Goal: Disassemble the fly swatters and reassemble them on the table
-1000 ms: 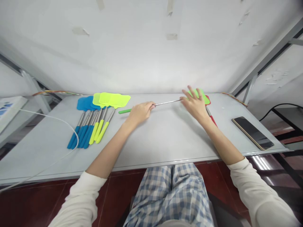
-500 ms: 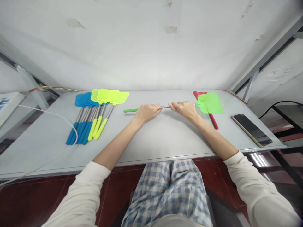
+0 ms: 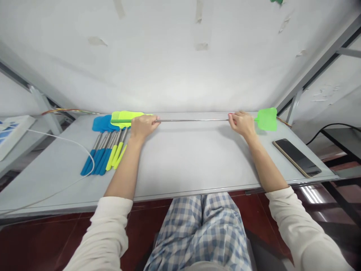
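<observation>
Stretched long between my hands is a green telescopic fly swatter (image 3: 194,120), its thin metal rod nearly level above the table. My left hand (image 3: 143,127) is closed around the rod where it meets the green handle, which sticks out to the left. Near the green mesh head, my right hand (image 3: 243,123) grips the other end of the rod. A bit of a red fly swatter (image 3: 231,113) shows by my right fingers; the rest is hidden behind the hand and arm. Left of my left forearm lie several blue fly swatters (image 3: 102,123) and yellow fly swatters (image 3: 124,116), partly overlapping.
A smartphone (image 3: 296,157) lies on the right of the grey table (image 3: 194,162). A white cable (image 3: 70,141) runs across the blue handles. The wall (image 3: 180,67) stands close behind the table. A white box (image 3: 14,131) is at the far left.
My hands have moved apart, left hand to the left and right hand to the right, and the green swatter's rod has drawn out much longer. My right hand and arm now cover most of the red swatter.
</observation>
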`<state>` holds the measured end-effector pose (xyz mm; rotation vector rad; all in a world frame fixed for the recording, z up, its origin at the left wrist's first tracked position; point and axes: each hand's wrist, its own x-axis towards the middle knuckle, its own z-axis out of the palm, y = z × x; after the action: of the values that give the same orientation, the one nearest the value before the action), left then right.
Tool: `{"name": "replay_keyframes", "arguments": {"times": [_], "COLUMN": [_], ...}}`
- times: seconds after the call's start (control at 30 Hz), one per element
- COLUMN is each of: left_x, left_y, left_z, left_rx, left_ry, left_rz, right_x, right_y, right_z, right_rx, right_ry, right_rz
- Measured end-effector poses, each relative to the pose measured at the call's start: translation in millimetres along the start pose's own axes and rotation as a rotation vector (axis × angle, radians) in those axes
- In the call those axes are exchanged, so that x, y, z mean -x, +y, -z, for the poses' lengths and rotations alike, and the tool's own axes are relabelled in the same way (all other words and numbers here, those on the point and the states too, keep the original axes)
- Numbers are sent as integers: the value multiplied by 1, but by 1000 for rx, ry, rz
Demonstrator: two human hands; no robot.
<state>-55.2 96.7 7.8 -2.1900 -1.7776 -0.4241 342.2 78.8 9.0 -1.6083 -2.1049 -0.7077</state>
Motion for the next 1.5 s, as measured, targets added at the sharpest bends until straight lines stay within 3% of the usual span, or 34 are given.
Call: {"name": "replay_keyframes", "arguments": {"times": [0.1,0.2,0.27,0.43,0.67,0.77,0.97,1.27,1.5], "left_x": [4,6,6,2,5,6,4,13,23], "left_y": [17,34,39,33,37,39,44,46,88], "left_z": [1,4,6,7,4,7,5,13,22], "left_rx": [-1,16,21,13,42,35,27,-62,-23], "left_ry": [13,-5,-35,-81,-10,-3,-107,-199,-233], "left_rz": [-31,-97,-144,-193,-177,-133,-112,-169,-197], "right_x": [-5,-8,-9,-11,-4,-3,-1,0,5], "right_y": [-45,-71,-70,-36,-16,-7,3,-17,-71], "right_z": [0,0,1,-1,-4,-3,-2,6,14], "right_rx": [-17,-7,7,21,-6,1,75,99,72], "right_ry": [-34,-109,-131,-57,-27,-15,-60,-98,-184], "right_rz": [102,21,-13,-10,40,-38,-158,-84,-47]}}
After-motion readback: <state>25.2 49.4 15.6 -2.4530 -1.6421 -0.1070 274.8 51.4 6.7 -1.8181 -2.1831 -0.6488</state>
